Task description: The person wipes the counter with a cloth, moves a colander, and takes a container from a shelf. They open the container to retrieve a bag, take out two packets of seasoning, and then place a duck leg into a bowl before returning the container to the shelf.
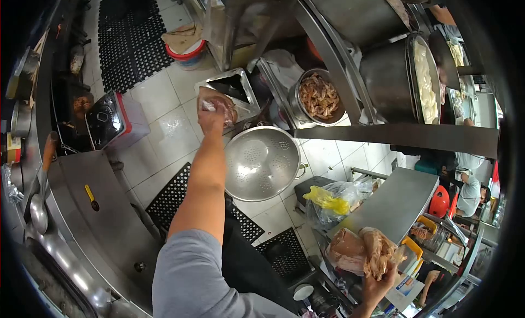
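Note:
My left hand [214, 115] is stretched out on a grey-sleeved arm and grips a small clear plastic bag [225, 107] with something pinkish inside. It hovers just beyond the rim of a large steel colander [261, 162], which looks empty. My right hand [377, 288], at the lower right, holds up a clear bag of raw chicken pieces [361, 251] beside a steel shelf [394, 203].
A steel pot of cooked meat [319, 96] and a big pot of white food [426, 80] sit beyond the colander. Yellow plastic bags [328, 200] lie by the shelf. Left are a steel counter [104, 219], a ladle [38, 208] and a red stove [112, 118]. A person [470, 193] sits far right.

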Available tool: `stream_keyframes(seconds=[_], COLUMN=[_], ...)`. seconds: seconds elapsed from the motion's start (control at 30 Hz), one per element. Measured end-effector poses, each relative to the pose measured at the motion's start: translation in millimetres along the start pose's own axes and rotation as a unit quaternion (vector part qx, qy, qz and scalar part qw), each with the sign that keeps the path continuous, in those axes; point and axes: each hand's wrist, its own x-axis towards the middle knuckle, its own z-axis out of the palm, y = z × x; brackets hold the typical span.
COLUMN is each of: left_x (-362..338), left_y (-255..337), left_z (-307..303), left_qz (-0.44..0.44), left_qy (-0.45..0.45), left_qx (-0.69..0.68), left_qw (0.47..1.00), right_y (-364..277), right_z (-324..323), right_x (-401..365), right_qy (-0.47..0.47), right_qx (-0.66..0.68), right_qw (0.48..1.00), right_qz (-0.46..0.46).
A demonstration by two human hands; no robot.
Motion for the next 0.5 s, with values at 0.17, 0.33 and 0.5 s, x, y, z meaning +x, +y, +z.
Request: stream_keyframes(seconds=[0.17, 0.33, 0.5], left_x=[28.0, -90.6, -338.7], left_y=[-19.9, 20.7, 57.2], left_z=[-38.7, -175.4, -245.7], left_qz=[0.005, 0.068, 0.127], left_qy=[-0.201, -0.409, -0.651], left_qx=[-0.294, -0.417, -0.27], left_qw=[0.934, 0.809, 0.698], right_y=[32.7, 38.3, 65.3], right_z=[-24.1, -63.7, -147.9], right_x=[-1.9, -14.9, -51.6], right_qy=[-0.016, 0.015, 0.04], right_qx=[0.081, 0.112, 0.058], right_qw=[0.995, 0.992, 0.997], right_qz=[0.059, 0.059, 0.031])
